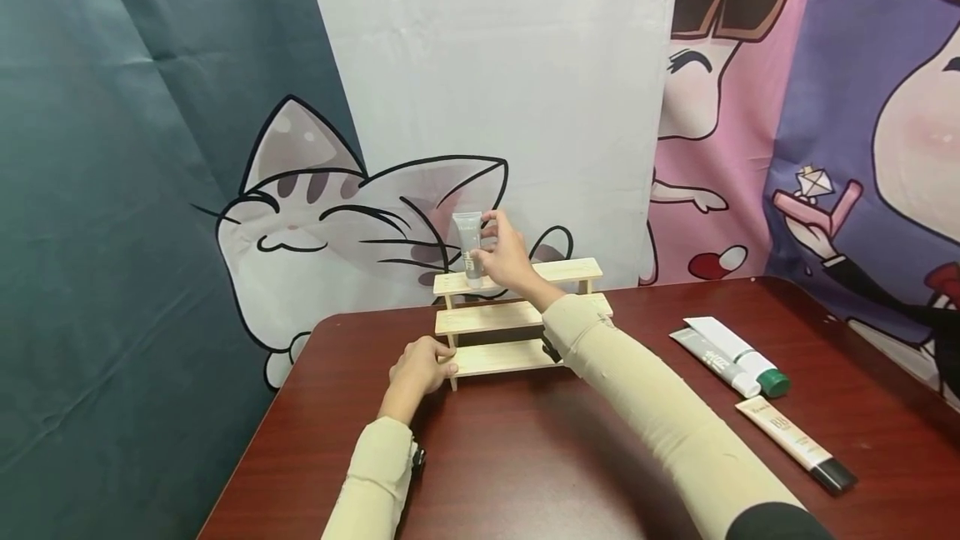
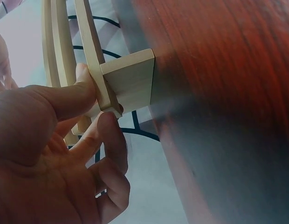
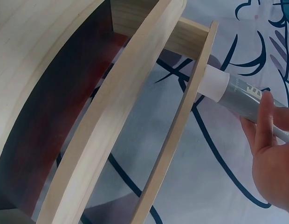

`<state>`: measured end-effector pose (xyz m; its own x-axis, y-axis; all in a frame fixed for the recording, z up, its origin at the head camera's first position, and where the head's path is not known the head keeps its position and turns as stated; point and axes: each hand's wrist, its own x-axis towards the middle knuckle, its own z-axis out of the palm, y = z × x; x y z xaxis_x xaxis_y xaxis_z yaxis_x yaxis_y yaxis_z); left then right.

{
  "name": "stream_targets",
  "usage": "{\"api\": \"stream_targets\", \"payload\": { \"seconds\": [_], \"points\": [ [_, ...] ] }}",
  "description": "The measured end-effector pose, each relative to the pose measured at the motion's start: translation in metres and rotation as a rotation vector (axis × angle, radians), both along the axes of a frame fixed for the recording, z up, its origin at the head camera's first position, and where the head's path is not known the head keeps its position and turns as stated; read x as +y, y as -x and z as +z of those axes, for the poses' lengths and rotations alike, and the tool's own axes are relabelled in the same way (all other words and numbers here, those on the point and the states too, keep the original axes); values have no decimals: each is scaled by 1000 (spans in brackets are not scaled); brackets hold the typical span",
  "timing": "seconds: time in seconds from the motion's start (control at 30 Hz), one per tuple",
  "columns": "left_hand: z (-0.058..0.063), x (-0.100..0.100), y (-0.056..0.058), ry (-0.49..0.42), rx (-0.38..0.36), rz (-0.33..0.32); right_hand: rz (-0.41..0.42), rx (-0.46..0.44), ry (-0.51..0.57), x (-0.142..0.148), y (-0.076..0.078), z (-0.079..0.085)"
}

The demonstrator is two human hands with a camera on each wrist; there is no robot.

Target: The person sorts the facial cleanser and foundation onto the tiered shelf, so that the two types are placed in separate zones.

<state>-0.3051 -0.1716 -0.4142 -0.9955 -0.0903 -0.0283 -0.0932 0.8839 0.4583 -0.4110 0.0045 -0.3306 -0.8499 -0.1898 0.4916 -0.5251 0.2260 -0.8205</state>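
Note:
A light wooden three-step display rack [image 1: 491, 319] stands near the back of the table. My right hand [image 1: 504, 252] pinches a grey squeeze tube [image 1: 468, 244] between thumb and fingers at the left end of the top shelf. The tube is upright, its white cap [image 3: 213, 83] down at the shelf board. Lower down, my left hand [image 1: 420, 365] grips the left end of the bottom shelf; in the left wrist view the thumb [image 2: 72, 98] lies over the board and the other fingers curl under its end.
On the right of the reddish-brown table [image 1: 525, 457] lie a white tube with a green cap [image 1: 738, 352], a grey tube with a white cap [image 1: 712, 361] and a beige BB tube with a black cap [image 1: 795, 444]. A cartoon-printed curtain [image 1: 495, 65] hangs behind the table.

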Motion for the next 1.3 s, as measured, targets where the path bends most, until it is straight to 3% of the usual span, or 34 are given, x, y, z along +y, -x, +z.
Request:
{"api": "stream_targets", "payload": {
  "seconds": [0.9,1.3],
  "points": [
    [1,3,-2,16,-15,12,49,-13,11,2,9,-9],
    [1,3,-1,21,-10,3,40,-22,-79,12,10,-12]
  ]
}}
